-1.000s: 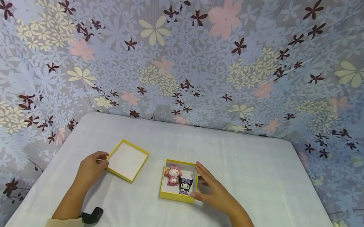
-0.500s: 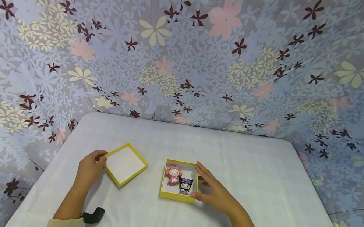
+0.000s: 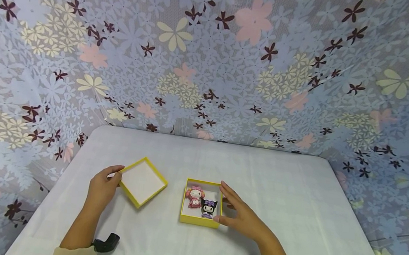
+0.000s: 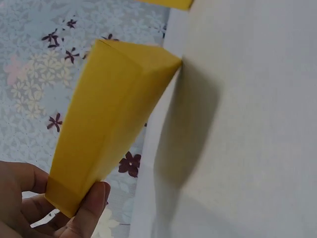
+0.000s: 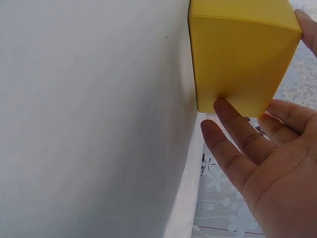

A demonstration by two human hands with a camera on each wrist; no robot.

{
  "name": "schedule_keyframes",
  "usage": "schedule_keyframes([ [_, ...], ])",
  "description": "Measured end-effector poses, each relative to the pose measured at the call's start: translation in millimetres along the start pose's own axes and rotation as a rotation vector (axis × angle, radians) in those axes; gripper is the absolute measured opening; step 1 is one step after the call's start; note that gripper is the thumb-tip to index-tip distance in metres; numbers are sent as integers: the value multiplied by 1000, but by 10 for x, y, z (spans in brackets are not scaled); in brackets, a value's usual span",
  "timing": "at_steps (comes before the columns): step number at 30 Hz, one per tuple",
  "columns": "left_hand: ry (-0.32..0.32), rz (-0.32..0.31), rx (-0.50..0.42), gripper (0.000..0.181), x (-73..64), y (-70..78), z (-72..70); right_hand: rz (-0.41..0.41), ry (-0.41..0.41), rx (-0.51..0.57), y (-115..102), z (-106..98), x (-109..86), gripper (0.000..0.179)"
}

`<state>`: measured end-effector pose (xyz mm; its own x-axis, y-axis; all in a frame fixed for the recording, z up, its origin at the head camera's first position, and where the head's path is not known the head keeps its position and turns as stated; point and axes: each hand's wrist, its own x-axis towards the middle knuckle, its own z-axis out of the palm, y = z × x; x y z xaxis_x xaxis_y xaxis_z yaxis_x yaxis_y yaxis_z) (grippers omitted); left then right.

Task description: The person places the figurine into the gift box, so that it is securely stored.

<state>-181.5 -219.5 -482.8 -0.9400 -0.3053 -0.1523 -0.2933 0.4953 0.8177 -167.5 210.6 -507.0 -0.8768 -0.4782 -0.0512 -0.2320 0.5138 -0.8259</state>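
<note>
On the table (image 3: pixel 277 185), the head view alone is showing two small figures (image 3: pixel 201 202) lying inside the box (image 3: pixel 199 221) that the right hand (image 3: pixel 241 218) is bracing with straight fingers, while the left hand (image 3: pixel 102 187) is pinching the lid (image 3: pixel 142 181) by its near corner, tilted up.

The head view looks forward and down from above the near edge of the white cloth-covered table (image 3: pixel 275 201), far enough to show both hands and the flowered fabric backdrop (image 3: pixel 211 61). The left wrist view sits very near the left hand (image 4: pixel 29 208) and faces the shallow yellow cardboard lid (image 4: pixel 109 124), also seen from the head (image 3: pixel 142 181). The right wrist view looks along the right hand (image 5: pixel 267 168) at the yellow cardboard box (image 5: pixel 242 59), shared with the head view (image 3: pixel 199 220).
</note>
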Motion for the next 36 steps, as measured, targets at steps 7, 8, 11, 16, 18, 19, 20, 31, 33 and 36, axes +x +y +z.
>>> schedule_keyframes([
  [7,56,41,-112,37,-103,111,10,9,-1,13,-1,-2,1,98],
  [8,63,49,-125,37,-114,121,16,8,-2,13,-3,-2,-1,98],
  [11,79,65,-157,35,-140,153,38,3,2,9,-9,-1,-3,97],
  [16,92,94,-218,34,-186,213,69,4,14,-7,-1,7,1,97],
  [18,94,105,-234,33,-208,246,82,10,16,-9,0,9,5,97],
  [19,95,114,-243,33,-219,262,89,10,16,-8,1,9,5,96],
  [20,96,118,-247,32,-231,280,98,14,18,-6,-2,8,6,96],
  [31,187,248,-278,28,-335,409,241,52,10,14,-28,-4,11,98],
  [33,205,288,-307,27,-346,424,271,61,7,21,-27,-5,10,98],
  [36,224,344,-339,27,-360,445,312,57,7,23,-21,-3,9,97],
])
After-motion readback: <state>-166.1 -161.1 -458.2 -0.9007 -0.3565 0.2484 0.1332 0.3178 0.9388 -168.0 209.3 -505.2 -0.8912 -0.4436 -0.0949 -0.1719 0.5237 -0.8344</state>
